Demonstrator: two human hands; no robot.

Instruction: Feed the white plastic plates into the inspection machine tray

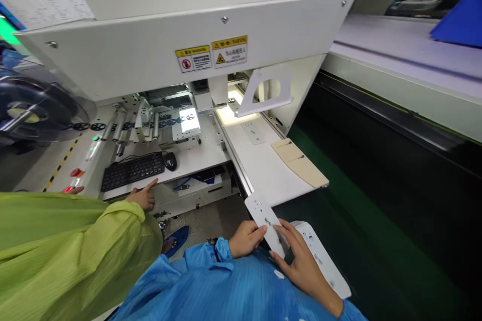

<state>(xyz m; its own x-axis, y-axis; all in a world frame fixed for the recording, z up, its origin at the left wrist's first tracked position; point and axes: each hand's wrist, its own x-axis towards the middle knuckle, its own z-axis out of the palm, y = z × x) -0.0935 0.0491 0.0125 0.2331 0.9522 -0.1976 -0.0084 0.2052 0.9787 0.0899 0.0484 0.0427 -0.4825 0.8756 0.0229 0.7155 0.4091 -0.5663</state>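
Note:
My left hand (pixel 246 238) pinches the near end of a long white panel strip (pixel 264 216) that points toward the machine's outfeed table (pixel 263 165). My right hand (pixel 301 258) lies over the same strip and on a second white strip (pixel 324 261) beneath it, fingers curled along their edges. Both my sleeves are blue. Another white strip (pixel 253 132) lies on the table near the lit opening.
A person in a yellow-green coat stands at the left; that person's hand (pixel 143 196) points at the shelf edge by a black keyboard (pixel 131 170) and mouse (pixel 170 161). A white machine hood with warning labels (pixel 211 53) hangs above. A dark conveyor (pixel 376 170) runs on the right.

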